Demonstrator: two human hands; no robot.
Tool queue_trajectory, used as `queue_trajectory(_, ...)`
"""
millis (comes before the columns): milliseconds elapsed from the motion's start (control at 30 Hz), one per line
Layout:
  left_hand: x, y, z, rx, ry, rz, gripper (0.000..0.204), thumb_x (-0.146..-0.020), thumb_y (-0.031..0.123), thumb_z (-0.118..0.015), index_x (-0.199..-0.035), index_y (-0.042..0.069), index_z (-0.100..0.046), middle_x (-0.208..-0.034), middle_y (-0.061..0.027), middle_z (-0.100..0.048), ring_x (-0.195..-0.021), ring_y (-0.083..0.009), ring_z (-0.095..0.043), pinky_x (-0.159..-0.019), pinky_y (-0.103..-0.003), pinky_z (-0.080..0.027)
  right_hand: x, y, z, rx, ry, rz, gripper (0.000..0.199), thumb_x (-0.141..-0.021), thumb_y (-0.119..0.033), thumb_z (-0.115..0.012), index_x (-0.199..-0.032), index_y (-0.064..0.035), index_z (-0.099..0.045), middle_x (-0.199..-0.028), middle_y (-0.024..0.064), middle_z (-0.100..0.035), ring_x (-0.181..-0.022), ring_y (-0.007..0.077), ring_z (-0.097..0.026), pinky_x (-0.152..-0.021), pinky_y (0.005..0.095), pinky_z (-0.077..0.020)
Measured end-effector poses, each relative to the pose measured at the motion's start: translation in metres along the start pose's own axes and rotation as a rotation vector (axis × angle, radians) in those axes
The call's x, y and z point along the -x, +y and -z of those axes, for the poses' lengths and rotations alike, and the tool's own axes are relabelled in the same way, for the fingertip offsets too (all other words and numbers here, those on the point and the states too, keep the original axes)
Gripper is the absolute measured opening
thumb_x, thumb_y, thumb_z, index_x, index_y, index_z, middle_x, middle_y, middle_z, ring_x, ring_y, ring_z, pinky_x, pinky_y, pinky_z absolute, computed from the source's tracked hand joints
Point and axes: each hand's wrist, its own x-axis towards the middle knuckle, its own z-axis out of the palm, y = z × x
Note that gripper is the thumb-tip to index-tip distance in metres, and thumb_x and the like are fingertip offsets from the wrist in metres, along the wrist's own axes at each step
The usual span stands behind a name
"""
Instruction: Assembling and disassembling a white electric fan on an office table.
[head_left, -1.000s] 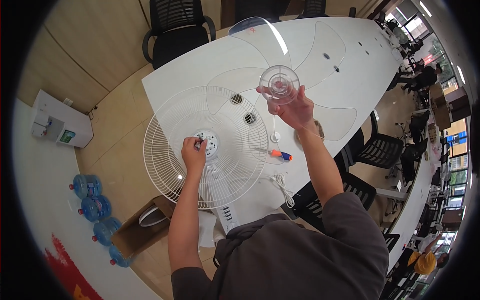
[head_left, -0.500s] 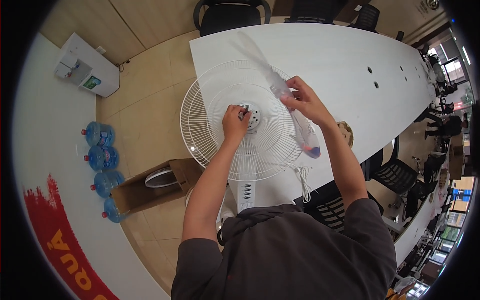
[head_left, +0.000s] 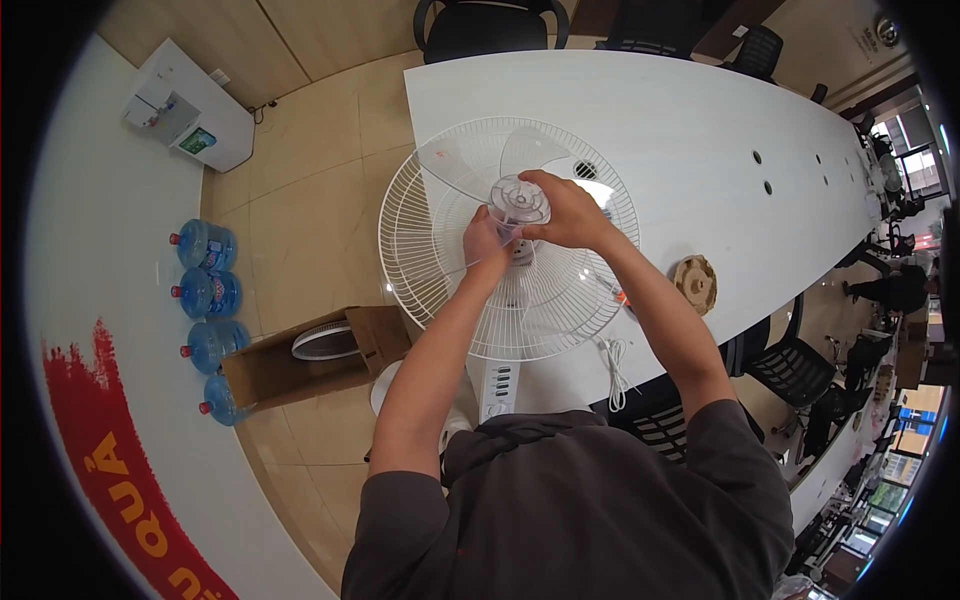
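A clear plastic fan blade (head_left: 520, 201) faces me over the middle of the white wire rear grille (head_left: 440, 290) of a fan. My right hand (head_left: 568, 212) is closed on the blade's round hub, gripping its right side with the thumb below. Just under the hub is my left hand (head_left: 485, 242), its fingers curled and partly hidden behind the clear plastic; what they hold at the fan's centre cannot be made out. Below the grille stands the fan's white control panel (head_left: 500, 388) with a column of buttons.
The fan stands at the left end of a long white table (head_left: 690, 130). A white cord (head_left: 617, 372) and a brown moulded piece (head_left: 695, 284) lie to the right. An open cardboard box (head_left: 290, 365) holds another grille on the floor, near blue water bottles (head_left: 208, 292).
The blade has swung from the right side onto the middle of the grille, facing up, with my right hand now on its hub. My left hand stays near the centre, now partly behind the blade.
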Motion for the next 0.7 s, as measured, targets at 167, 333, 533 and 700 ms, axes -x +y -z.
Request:
queue_trajectory(167, 0.0, -0.005, -0.004, 0.021, 0.026, -0.036, 0.025, -0.072, 0.01, -0.076, -0.094, 0.003, -0.068, -0.1, -0.0159, -0.061, -0.089, -0.038, -0.063, -0.078, -0.046, -0.051, -0.001, -0.013, 0.008, 0.109, -0.034, -0.028, 0.087, -0.064, -0.041, -0.087, -0.134, -0.0068, -0.048, -0.127, 0.0173, -0.058, -0.113, 0.0358, -0.06, -0.093, 0.0432, -0.0501)
queue_trajectory(333, -0.002, -0.008, -0.007, 0.031, 0.022, -0.025, 0.026, -0.073, 0.011, -0.074, -0.094, -0.001, -0.064, -0.096, -0.0187, -0.063, -0.089, -0.0393, -0.063, -0.077, -0.046, -0.051, -0.005, -0.02, 0.005, 0.178, -0.083, -0.146, 0.097, -0.06, -0.051, -0.088, -0.135, -0.0053, -0.047, -0.118, 0.0215, -0.057, -0.102, 0.0388, -0.064, -0.085, 0.0442, -0.0537)
queue_trajectory(533, -0.001, -0.02, -0.008, 0.148, 0.027, -0.075, 0.032, -0.078, 0.015, -0.071, -0.102, -0.003, -0.06, -0.092, -0.0201, -0.069, -0.088, -0.0388, -0.067, -0.075, -0.044, -0.052, -0.006, -0.031, 0.001, 0.274, -0.07, -0.192, 0.111, -0.053, -0.063, -0.087, -0.138, -0.0044, -0.045, -0.109, 0.0243, -0.056, -0.087, 0.0399, -0.068, -0.074, 0.0425, -0.056)
queue_trajectory(700, 0.001, -0.005, -0.001, 0.122, 0.027, -0.014, 0.035, -0.076, 0.018, -0.074, -0.1, -0.004, -0.061, -0.095, -0.0216, -0.064, -0.088, -0.0396, -0.064, -0.076, -0.046, -0.051, -0.009, -0.025, 0.007, 0.237, -0.136, -0.152, 0.105, -0.054, -0.053, -0.091, -0.136, -0.0055, -0.045, -0.109, 0.0231, -0.055, -0.086, 0.0391, -0.067, -0.073, 0.0425, -0.0559)
